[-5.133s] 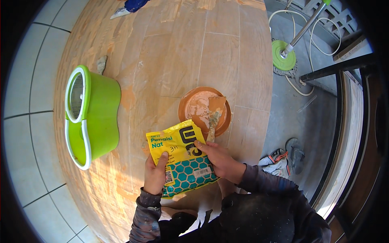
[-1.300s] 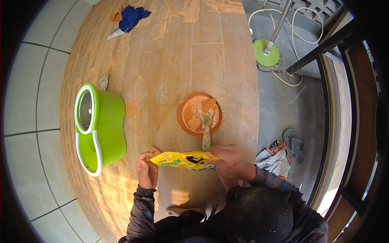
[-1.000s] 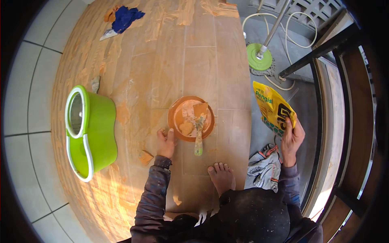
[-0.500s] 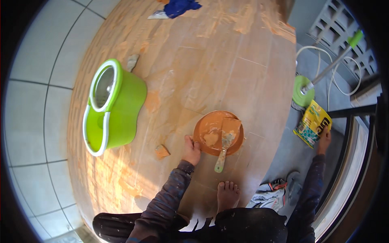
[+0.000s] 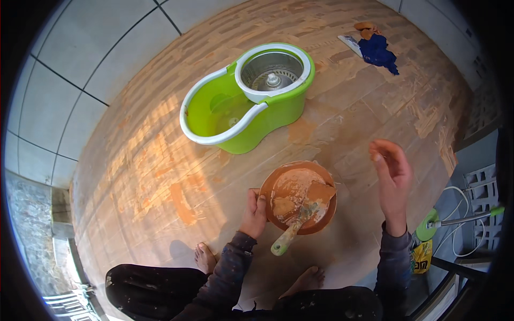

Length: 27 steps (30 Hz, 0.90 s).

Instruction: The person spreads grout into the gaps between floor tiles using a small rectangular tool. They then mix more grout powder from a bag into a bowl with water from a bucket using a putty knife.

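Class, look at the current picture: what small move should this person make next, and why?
Probably bring the right hand over to the scraper and take its handle: that hand is open and appears empty, to the right of the bowl, while the left hand holds the bowl's rim and the scraper's handle juts out over the near edge.
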Motion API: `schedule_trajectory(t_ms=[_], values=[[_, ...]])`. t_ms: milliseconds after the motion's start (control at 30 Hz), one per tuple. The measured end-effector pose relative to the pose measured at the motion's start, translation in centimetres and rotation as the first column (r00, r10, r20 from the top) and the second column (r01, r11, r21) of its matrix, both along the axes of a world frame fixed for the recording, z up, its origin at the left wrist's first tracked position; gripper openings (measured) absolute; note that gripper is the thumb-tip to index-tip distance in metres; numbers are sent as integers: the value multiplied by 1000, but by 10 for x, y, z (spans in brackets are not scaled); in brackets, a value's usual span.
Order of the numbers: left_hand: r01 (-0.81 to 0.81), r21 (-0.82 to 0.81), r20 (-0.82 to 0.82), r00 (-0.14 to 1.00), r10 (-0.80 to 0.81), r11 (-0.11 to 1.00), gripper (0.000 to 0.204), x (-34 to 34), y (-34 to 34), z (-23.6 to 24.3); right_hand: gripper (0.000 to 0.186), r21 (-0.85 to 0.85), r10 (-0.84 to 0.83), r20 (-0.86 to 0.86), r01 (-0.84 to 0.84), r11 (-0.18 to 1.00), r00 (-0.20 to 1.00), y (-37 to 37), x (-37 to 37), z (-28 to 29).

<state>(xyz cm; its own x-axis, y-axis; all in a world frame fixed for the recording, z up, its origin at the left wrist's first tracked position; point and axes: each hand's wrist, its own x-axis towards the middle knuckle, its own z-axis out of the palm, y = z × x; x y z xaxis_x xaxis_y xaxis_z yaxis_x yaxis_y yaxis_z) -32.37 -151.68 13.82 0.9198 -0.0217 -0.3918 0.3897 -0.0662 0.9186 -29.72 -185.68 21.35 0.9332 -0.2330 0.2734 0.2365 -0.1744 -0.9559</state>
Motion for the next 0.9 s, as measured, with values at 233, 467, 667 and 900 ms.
schedule_trajectory(t_ms=[233, 467, 667, 900], values=[[-138, 83, 234, 965, 115, 987, 29, 11, 61, 20, 19, -167, 538, -662, -802, 573, 522, 309, 282, 31], [-232, -38, 244, 941, 235, 972, 35, 25, 109, 16, 22, -281, 212, -874, -812, 511, 436, 351, 367, -92], [-318, -208, 130, 928, 348, 925, 35, 34, 121, 14, 18, -159, 211, -881, -685, 711, 424, 339, 366, -98], [-412, -159, 125, 893, 432, 897, 43, 39, 130, 22, 23, 393, 548, -833, -612, 686, 79, 343, 339, -37]])
